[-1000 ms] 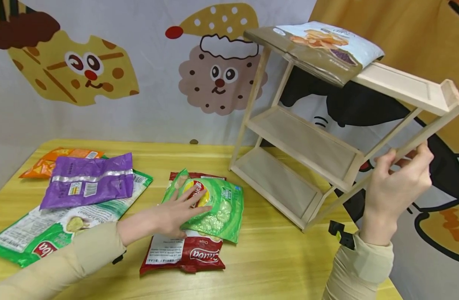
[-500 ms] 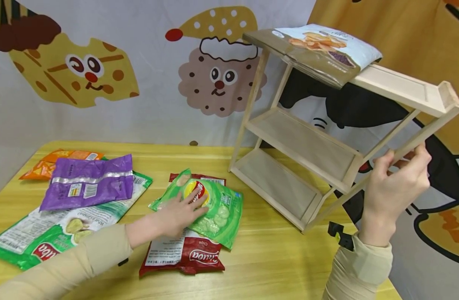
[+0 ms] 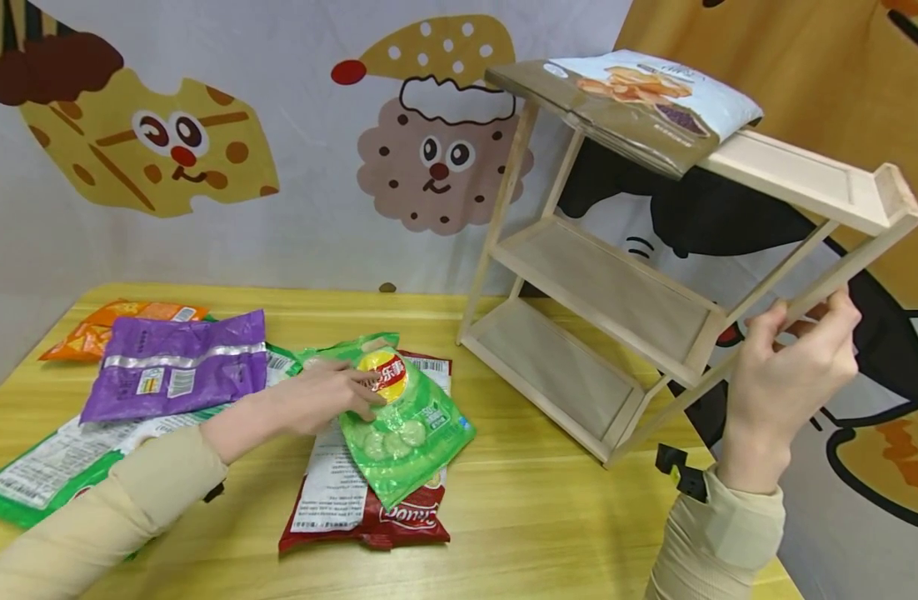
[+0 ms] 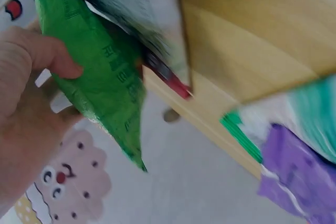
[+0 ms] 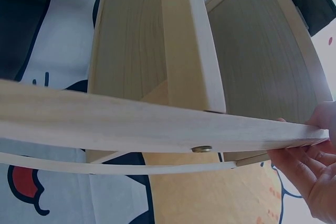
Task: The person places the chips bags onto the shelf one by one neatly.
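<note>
My left hand (image 3: 316,396) pinches the upper left edge of a green bag of chips (image 3: 402,433). In the left wrist view the thumb lies on the bag's green back (image 4: 102,72), with fingers on its other side. The bag slants over a red and white bag of chips (image 3: 331,492) on the table. My right hand (image 3: 792,375) grips the right-hand post of a pale wooden three-tier shelf (image 3: 616,275), which stands tilted in the head view. The right wrist view shows fingers wrapped around that post (image 5: 131,127).
A brown and white chip bag (image 3: 646,108) lies across the shelf's top, overhanging its left end. On the left of the table (image 3: 526,533) a purple bag (image 3: 185,362) lies on a large green and white bag (image 3: 35,475), beside an orange bag (image 3: 92,333). A cartoon-printed cloth (image 3: 301,242) hangs behind.
My left hand, spread on the green bag earlier, has moved left and taken hold of its edge. The bag has turned and shifted left. My right hand keeps its grip on the shelf.
</note>
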Demonstrator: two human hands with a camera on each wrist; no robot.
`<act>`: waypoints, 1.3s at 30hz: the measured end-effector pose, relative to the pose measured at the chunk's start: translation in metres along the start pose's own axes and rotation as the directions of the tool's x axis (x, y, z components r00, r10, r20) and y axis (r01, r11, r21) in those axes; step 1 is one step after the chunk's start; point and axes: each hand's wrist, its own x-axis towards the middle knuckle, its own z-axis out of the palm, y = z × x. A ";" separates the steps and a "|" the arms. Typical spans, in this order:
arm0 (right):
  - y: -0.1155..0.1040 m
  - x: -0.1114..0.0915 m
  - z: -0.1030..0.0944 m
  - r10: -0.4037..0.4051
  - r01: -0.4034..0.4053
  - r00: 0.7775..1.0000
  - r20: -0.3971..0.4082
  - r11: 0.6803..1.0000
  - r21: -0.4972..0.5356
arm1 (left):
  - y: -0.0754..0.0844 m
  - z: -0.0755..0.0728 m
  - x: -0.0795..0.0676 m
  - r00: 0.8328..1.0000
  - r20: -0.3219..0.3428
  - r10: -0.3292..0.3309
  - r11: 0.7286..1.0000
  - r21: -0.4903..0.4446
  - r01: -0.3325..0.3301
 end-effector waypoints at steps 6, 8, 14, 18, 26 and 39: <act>0.000 0.000 0.000 0.000 0.000 1.000 0.000 1.000 -0.002 | -0.024 -0.002 -0.017 0.999 -0.012 -0.046 0.995 0.092 0.047; 0.000 0.000 0.000 0.000 0.000 1.000 0.001 1.000 -0.003 | -0.030 -0.001 -0.022 0.998 0.006 -0.068 0.990 0.122 0.067; 0.000 0.001 -0.001 0.001 -0.001 1.000 0.002 1.000 -0.008 | -0.029 0.004 -0.029 0.982 -0.071 -0.173 0.918 0.350 0.187; 0.000 0.001 -0.001 0.001 -0.001 1.000 0.002 1.000 -0.009 | -0.006 0.006 -0.019 0.957 -0.054 -0.285 0.932 0.217 0.290; 0.000 0.001 0.000 0.006 -0.006 1.000 0.001 1.000 -0.009 | 0.035 0.013 -0.004 0.899 0.242 -0.366 0.891 -0.189 0.413; 0.000 0.000 0.000 0.032 -0.032 0.999 0.024 0.999 -0.019 | 0.033 0.038 0.001 0.928 0.094 -0.360 0.913 -0.168 0.372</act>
